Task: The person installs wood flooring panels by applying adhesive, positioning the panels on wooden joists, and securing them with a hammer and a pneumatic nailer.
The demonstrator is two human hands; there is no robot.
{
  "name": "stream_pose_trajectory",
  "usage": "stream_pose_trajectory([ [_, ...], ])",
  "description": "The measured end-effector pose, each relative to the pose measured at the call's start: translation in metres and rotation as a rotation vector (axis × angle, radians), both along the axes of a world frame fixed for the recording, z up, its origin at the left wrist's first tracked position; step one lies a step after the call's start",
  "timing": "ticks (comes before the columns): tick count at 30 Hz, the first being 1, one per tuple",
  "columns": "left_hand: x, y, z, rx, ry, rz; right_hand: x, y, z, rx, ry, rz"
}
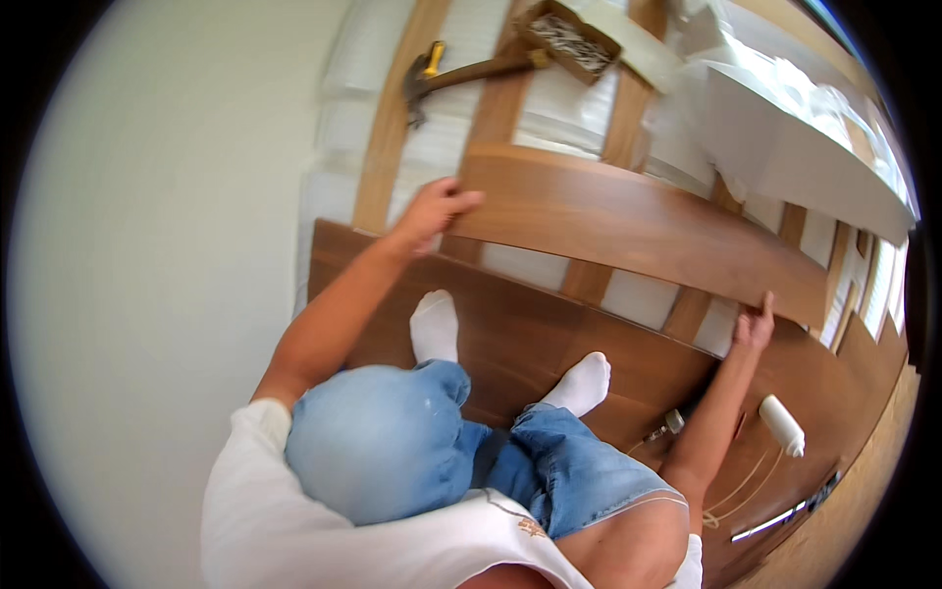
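A long brown wooden floorboard is held by its two ends above the wooden battens. My left hand grips its left end, the fingers curled at the edge. At the right end, my right hand holds the near edge, with the finger pointing up along the board. Between the board and my feet lie laid brown floorboards, on which I squat in white socks. A gap with battens and white sheeting shows between the held board and the laid ones.
A claw hammer lies across the battens, beside a cardboard box of nails. A pale wall rises on the left. To my right are a white bottle, a cord and a small metal tool. A large white box stands far right.
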State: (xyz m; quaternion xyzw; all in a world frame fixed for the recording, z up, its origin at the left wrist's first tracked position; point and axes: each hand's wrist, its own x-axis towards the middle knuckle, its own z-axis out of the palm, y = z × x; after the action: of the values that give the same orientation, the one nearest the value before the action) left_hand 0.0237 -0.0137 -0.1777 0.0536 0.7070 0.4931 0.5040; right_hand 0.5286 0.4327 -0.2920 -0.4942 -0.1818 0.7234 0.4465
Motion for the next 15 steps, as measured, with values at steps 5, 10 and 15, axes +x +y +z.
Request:
stream_pose_trajectory([
  [5, -0.113, -0.115, -0.058, -0.211, -0.011, -0.086, -0.097, -0.128, 0.012, 0.107, 0.116, 0.249],
  [10, -0.180, -0.173, -0.093, -0.128, 0.157, 0.280, -0.156, -0.215, 0.051, -0.064, 0.074, 0.251],
  [15, -0.149, -0.145, -0.081, -0.201, 0.396, 0.380, -0.142, -0.239, 0.046, -0.127, 0.159, 0.188],
])
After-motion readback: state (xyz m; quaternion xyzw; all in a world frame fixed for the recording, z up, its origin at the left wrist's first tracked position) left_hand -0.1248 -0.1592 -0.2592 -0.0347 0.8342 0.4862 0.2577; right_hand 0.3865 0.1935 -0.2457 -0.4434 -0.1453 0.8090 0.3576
